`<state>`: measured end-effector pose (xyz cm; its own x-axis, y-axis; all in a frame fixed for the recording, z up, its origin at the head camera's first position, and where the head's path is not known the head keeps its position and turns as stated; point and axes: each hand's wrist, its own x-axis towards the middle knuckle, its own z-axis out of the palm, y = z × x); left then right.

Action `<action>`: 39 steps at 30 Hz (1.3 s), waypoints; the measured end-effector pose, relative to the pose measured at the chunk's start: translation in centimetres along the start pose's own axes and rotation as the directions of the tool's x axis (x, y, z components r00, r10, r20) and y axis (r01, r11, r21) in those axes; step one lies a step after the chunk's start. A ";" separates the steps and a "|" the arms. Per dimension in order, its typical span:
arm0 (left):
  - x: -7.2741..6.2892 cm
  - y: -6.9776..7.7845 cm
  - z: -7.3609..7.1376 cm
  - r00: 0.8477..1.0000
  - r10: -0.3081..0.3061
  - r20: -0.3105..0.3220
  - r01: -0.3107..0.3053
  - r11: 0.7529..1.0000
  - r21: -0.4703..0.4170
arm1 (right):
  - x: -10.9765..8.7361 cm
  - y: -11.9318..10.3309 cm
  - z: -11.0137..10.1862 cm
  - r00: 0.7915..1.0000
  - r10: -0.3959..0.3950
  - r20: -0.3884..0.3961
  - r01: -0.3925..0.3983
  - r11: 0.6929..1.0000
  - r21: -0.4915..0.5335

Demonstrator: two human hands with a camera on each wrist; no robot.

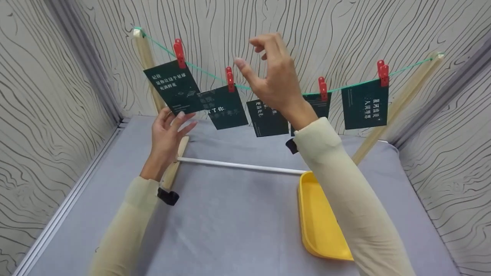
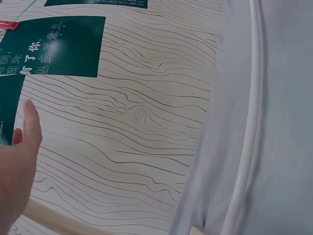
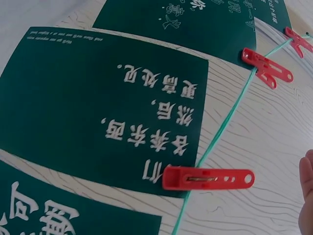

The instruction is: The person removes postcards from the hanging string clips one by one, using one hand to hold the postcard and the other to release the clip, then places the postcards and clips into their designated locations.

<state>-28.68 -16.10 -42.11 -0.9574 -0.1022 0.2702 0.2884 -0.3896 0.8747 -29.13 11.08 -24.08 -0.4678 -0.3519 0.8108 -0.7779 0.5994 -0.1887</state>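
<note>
Several dark green cards with white writing hang from a green string (image 1: 209, 73) by red clothespins. My left hand (image 1: 165, 134) pinches the lower edge of the leftmost card (image 1: 174, 86), thumb in front and fingers partly behind it. A red clothespin (image 1: 179, 53) grips that card's top corner. Beside it hangs a second card (image 1: 226, 109), also seen in the left wrist view. My right hand (image 1: 275, 76) is raised in front of the string, holding nothing, thumb and loosely bent fingers apart. Behind it, a middle card (image 3: 105, 107) hangs from a clothespin (image 3: 208, 178).
Wooden posts stand at the left (image 1: 145, 57) and right (image 1: 399, 107), holding the string's ends. A white rod (image 1: 241, 165) runs low between their bases. A yellow tray (image 1: 322, 214) sits on the grey cloth (image 1: 230, 214), partly covered by my right sleeve. Wood-patterned walls surround the table.
</note>
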 end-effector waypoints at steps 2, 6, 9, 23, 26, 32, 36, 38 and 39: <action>0.0 0.1 0.0 1.000 0.004 -0.006 -0.004 1.000 0.000 | 0.3 -0.3 0.3 1.000 -0.001 0.014 0.001 1.000 0.002; -0.1 0.4 0.1 1.000 0.010 -0.015 -0.010 1.000 0.010 | 0.6 -0.8 0.8 0.999 0.030 0.042 -0.032 0.999 0.038; -0.2 0.8 0.4 1.000 0.012 -0.017 -0.012 1.000 0.005 | 0.8 -1.0 1.2 0.996 0.071 0.062 -0.075 0.995 0.066; -0.2 1.5 1.1 0.996 -0.016 -0.093 0.015 1.000 -0.010 | 1.9 -2.6 2.2 0.975 0.134 0.177 -0.139 0.990 0.018; -0.1 1.6 1.2 0.996 -0.007 -0.090 0.007 1.000 -0.003 | 2.5 -3.0 2.3 0.965 0.164 0.204 -0.168 0.986 0.002; -0.1 1.7 1.0 0.997 0.021 -0.073 -0.019 0.999 0.028 | 3.4 -3.7 2.9 0.948 0.201 0.246 -0.207 0.978 0.000; -0.3 1.6 0.7 0.996 0.014 -0.086 -0.011 0.999 0.033 | 3.7 -4.1 3.5 0.937 0.211 0.278 -0.232 0.972 0.044; -0.4 1.6 0.7 0.996 0.004 -0.089 -0.001 0.999 0.037 | 3.9 -4.3 3.8 0.936 0.215 0.280 -0.245 0.967 0.076; -0.3 1.6 0.8 0.996 -0.002 -0.090 0.006 0.999 0.037 | 4.0 -4.3 3.8 0.935 0.220 0.280 -0.253 0.963 0.087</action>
<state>-27.88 -15.99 -40.51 -0.9556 -0.1828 0.2310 0.2834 -0.3564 0.8903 -29.26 4.30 -22.12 -0.7257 -0.3979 0.5613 -0.6678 0.6037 -0.4355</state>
